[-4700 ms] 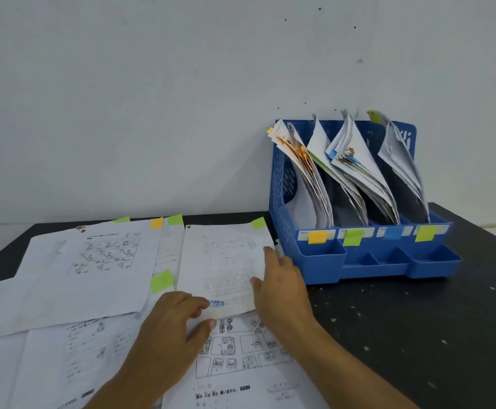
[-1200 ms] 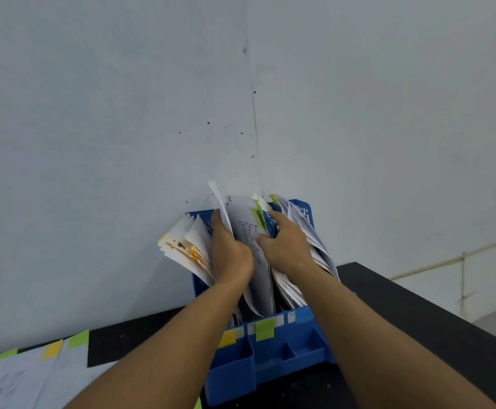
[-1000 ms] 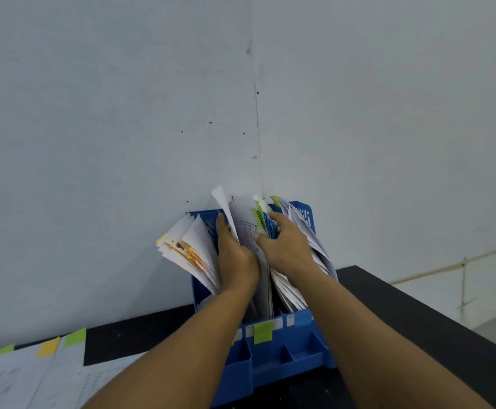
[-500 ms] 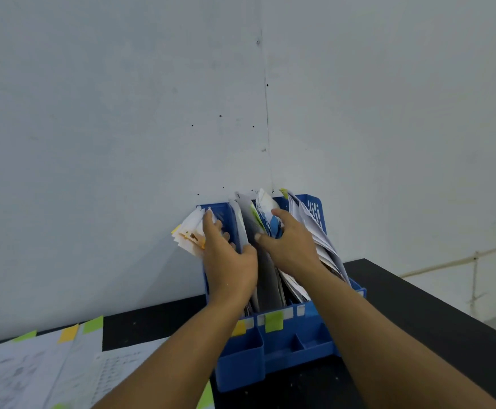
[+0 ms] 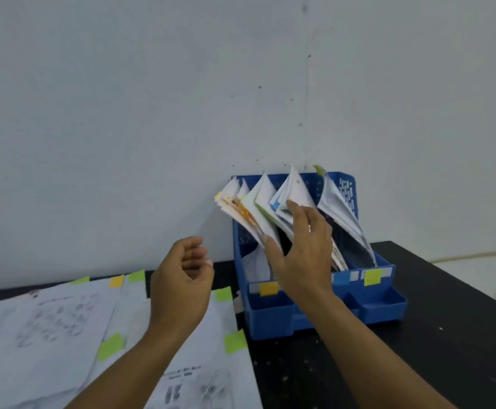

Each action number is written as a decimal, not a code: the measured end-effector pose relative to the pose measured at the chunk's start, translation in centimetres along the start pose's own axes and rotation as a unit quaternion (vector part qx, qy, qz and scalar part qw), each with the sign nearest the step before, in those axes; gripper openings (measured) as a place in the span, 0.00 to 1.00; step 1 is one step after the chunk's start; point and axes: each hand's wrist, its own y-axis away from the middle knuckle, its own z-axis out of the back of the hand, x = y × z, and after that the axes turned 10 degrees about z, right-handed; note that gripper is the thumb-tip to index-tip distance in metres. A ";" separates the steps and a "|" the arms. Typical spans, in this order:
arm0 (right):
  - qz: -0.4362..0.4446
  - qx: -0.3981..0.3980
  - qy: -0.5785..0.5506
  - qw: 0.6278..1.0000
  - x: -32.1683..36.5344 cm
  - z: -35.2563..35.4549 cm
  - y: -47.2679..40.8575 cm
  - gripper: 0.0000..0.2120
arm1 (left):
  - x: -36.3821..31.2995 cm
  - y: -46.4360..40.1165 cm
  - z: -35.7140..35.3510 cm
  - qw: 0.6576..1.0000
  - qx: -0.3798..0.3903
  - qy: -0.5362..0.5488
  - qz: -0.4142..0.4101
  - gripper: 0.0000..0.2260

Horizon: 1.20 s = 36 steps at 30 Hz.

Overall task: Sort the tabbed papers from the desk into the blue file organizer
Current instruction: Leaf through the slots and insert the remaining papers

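Here the right hand (image 5: pixel 302 249) sits at centre frame, fingers spread and fairly straight, in front of the filed sheets (image 5: pixel 258 211) that fan out of the blue file organizer (image 5: pixel 323 308); whether the fingertips touch the paper I cannot tell. The left hand (image 5: pixel 182 278), left of centre, hangs with loosely curled fingers and holds nothing, above the tabbed papers (image 5: pixel 64 326) spread across the lower left of the frame. Those papers lie on the black desk (image 5: pixel 417 349), bearing green and yellow tabs. The organizer stands at centre right against the pale wall (image 5: pixel 123 113), with coloured labels along its front edge.
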 end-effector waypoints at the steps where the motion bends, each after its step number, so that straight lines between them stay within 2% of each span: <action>1: 0.023 -0.008 -0.010 1.000 1.0 -0.5 0.6 0.28 | 1.0 0.3 1.1 1.000 -0.004 -0.020 0.013 0.12; 5: 0.087 0.021 -0.072 0.993 5.2 -3.0 3.1 0.18 | 5.1 1.2 5.7 0.989 0.002 -0.124 0.079 0.07; 8: 0.062 0.134 -0.111 0.983 7.5 -4.9 5.1 0.13 | 7.7 2.1 9.0 0.967 0.027 -0.220 0.125 0.06; 11: 0.023 0.261 -0.097 0.960 9.1 -6.5 7.3 0.14 | 9.4 3.1 11.6 0.942 0.027 -0.301 0.147 0.09; 14: 0.015 0.370 -0.079 0.926 10.7 -7.6 9.2 0.16 | 10.5 3.8 13.4 0.934 0.011 -0.319 0.158 0.12; 16: 0.012 0.408 -0.068 0.910 11.5 -8.4 10.4 0.17 | 11.5 3.9 14.5 0.929 0.005 -0.330 0.169 0.15; 20: 0.004 0.432 -0.040 0.901 12.3 -9.9 11.3 0.18 | 13.1 4.1 16.1 0.893 0.026 -0.390 0.224 0.29; 22: -0.001 0.440 -0.033 0.897 12.3 -10.3 11.5 0.18 | 13.4 4.2 16.4 0.887 0.033 -0.397 0.232 0.31; 27: -0.003 0.445 -0.023 0.895 12.4 -10.8 11.8 0.18 | 14.2 4.0 17.2 0.886 0.011 -0.401 0.232 0.23; 33: -0.021 0.437 -0.067 0.897 11.7 -10.7 12.1 0.17 | 14.7 3.7 17.7 0.877 -0.018 -0.460 0.140 0.11; 36: -0.027 0.443 -0.085 0.892 11.5 -10.6 12.0 0.17 | 14.1 3.5 17.9 0.890 -0.083 -0.433 0.116 0.07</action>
